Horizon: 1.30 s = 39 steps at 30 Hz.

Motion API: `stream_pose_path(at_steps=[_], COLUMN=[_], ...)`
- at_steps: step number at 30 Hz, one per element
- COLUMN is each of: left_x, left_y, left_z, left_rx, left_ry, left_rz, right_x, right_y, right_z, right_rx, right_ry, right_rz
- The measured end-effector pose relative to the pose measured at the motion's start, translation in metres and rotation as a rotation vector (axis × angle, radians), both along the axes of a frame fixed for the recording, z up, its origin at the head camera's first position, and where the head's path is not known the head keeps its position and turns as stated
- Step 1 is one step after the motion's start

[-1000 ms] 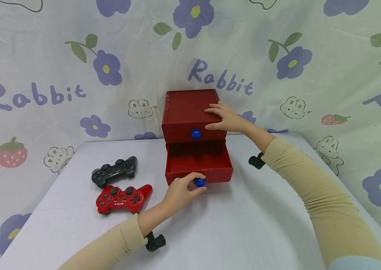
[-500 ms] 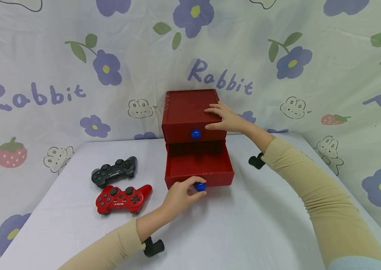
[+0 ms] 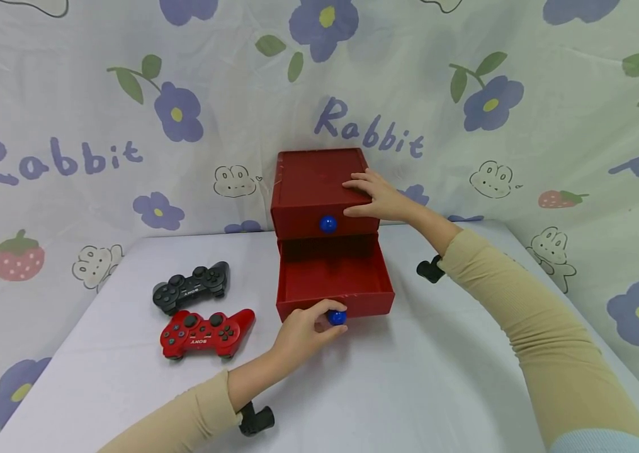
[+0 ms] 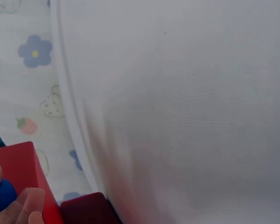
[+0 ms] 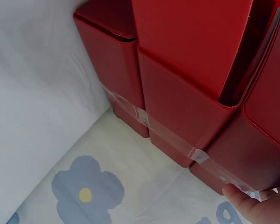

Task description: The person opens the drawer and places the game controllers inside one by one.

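Observation:
A red drawer cabinet (image 3: 319, 179) stands by the back curtain, with a pulled-out drawer (image 3: 364, 306) below its top section. The bare red inside of that drawer shows. My left hand (image 3: 299, 333) pinches the blue round knob (image 3: 337, 317) on the drawer front between thumb and fingers; the same knob (image 4: 3, 194) shows at the left wrist view's lower left. My right hand (image 3: 378, 196) rests on the cabinet's top right edge, fingers spread over the top and thumb by the front. Another blue knob (image 3: 328, 224) sits on the closed upper drawer.
A black game controller (image 3: 191, 287) and a red game controller (image 3: 207, 333) lie left of the cabinet on the white tabletop (image 3: 438, 377). Behind stands a flowered curtain (image 3: 228, 113). Clear tape (image 5: 198, 155) runs across the cabinet's stacked sections in the right wrist view.
My left hand has drawn the lower drawer a little farther out toward me, slowing over the last half second. The right hand has stayed on the cabinet.

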<state>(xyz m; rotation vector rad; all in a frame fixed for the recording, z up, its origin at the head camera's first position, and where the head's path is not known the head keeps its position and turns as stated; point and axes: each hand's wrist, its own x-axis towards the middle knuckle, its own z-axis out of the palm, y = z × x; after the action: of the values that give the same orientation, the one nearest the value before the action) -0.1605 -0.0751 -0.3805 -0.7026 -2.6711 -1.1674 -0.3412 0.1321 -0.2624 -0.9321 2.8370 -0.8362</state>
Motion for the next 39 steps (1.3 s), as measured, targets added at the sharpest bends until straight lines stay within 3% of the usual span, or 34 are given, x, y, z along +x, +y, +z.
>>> stream_pose_path(at_steps=[39], left_x=[0.013], left_y=[-0.001], left_z=[0.0], left_rx=[-0.033], left_ry=[-0.032], left_rz=[-0.038], right_x=[-0.001], right_y=[0.0], right_z=[0.002], right_rx=[0.012], right_ry=[-0.011], right_rz=[-0.008])
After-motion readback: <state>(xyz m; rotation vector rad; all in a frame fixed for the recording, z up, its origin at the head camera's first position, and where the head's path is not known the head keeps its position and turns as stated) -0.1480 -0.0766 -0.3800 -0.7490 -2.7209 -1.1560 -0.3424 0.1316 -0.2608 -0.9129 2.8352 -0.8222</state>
